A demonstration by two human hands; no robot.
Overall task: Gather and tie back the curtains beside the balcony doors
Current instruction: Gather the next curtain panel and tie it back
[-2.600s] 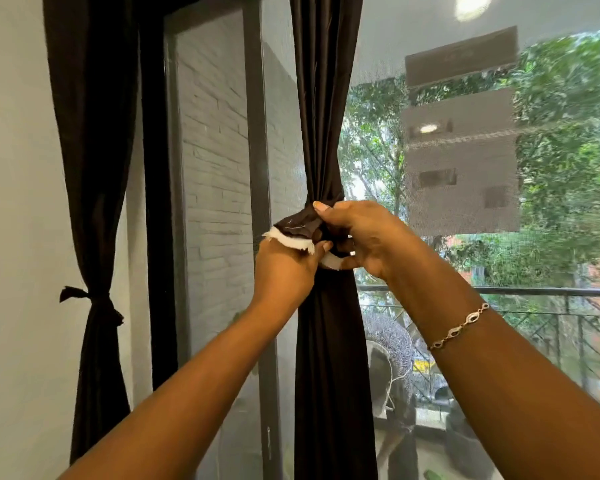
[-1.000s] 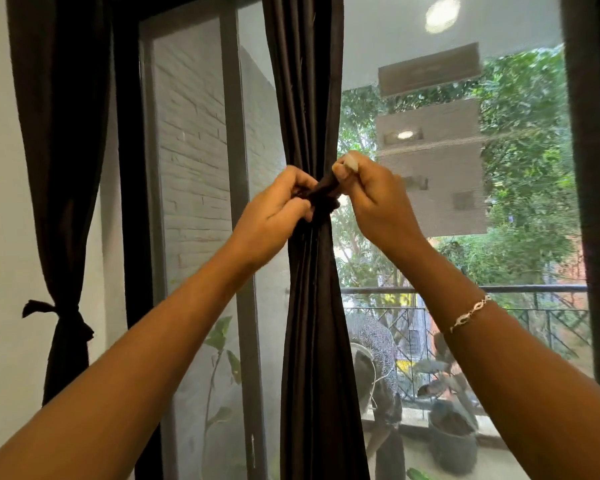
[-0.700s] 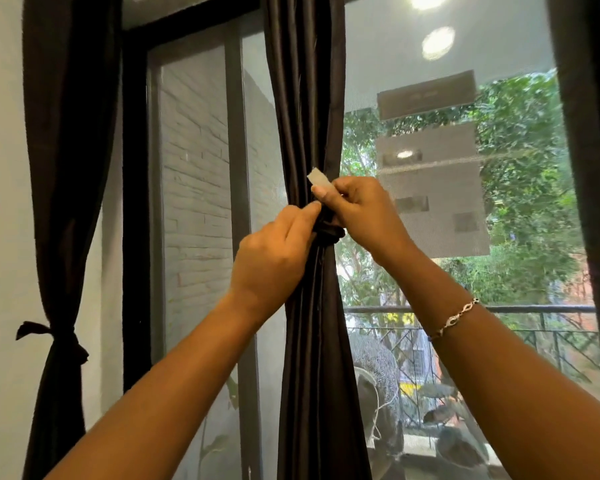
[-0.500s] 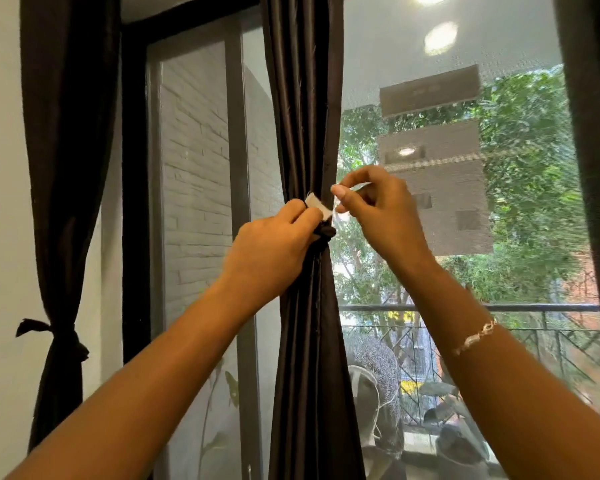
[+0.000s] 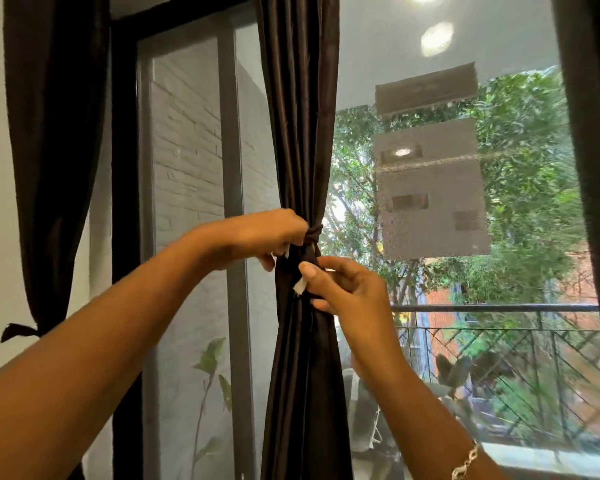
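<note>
The right hand (image 5: 347, 296) pinches the white-tipped tie end (image 5: 299, 286) between thumb and forefinger, its other fingers loosely curled behind. That end lies just to the left of the thumb, against the front of the gathered curtain (image 5: 302, 393). Just above the hand and slightly to its left, the dark tie band (image 5: 313, 233) cinches the folds into a narrow waist. The left hand (image 5: 271, 237) comes in level with the band from its left, fingers curled round it and the edge of the bundle. A pale sliver shows under those fingers; whether it is the tie's other end cannot be told.

The curtain's long axis runs straight up and down, and the band crosses it. The held end hangs down from the knot towards the right hand. The right hand is the one on the loose end, while the left, higher and beside the knot, acts as the anchor. Any tightening would seem to call for a pull away from the left hand.

Half a second ago the right hand was level with the knot, beside the left, pinching the white tab there. Now it sits below the band, and the tab has come down with it. The left hand, which then gripped just under the knot, now reaches across at band height.

Well off to the left of both hands, the other curtain (image 5: 52, 150) hangs already tied.
</note>
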